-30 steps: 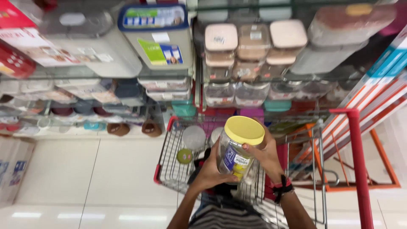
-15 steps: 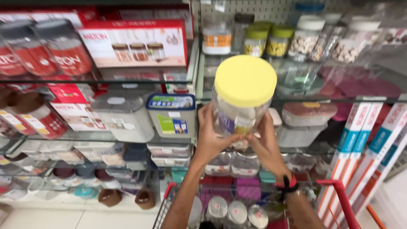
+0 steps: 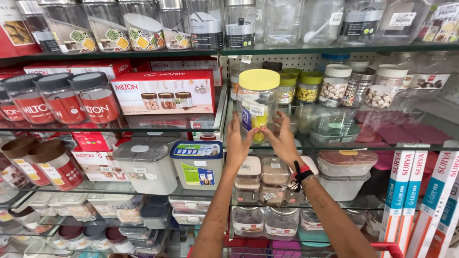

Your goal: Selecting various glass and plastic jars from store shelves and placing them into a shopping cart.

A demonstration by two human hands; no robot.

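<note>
While both palms steady it upright, we clasp 1 clear jar with a yellow lid (image 3: 256, 107) between left hand (image 3: 236, 143) and right hand (image 3: 282, 141), at the glass shelf (image 3: 334, 145) edge, left of smaller green-lidded jars (image 3: 301, 86).

I see a clear jar (image 3: 257, 107) with a yellow lid, red boxes (image 3: 165, 91) beside it, and a red-and-black wristband (image 3: 301, 173) on my wrist.
</note>
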